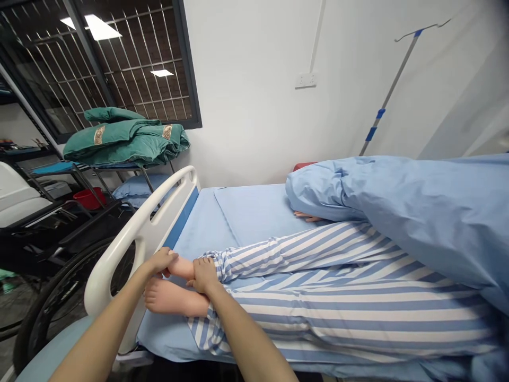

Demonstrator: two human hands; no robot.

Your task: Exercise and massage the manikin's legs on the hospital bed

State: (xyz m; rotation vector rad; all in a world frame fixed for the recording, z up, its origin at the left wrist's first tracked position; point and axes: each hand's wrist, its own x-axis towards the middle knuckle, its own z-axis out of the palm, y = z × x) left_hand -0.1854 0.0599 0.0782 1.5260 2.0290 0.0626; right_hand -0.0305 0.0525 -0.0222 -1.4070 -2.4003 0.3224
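A figure in blue-and-white striped trousers [318, 276] lies on a hospital bed [246, 212], its bare feet toward the footboard. My left hand [161, 261] is closed round the toes of the far foot [182, 267]. My right hand [204, 274] grips the same leg at the ankle, just by the trouser cuff. The near foot [170, 298] rests on the sheet below my hands, untouched. A light blue quilt [401, 207] covers the upper body, and a hand of the figure [306, 216] peeks out under its edge.
The white footboard rail [139, 223] stands left of the feet. A wheelchair wheel [51, 307] sits beside the bed. Folded green blankets [127, 137] lie on a rack, with a red basin [89, 197] below. An IV pole [392, 90] leans by the wall.
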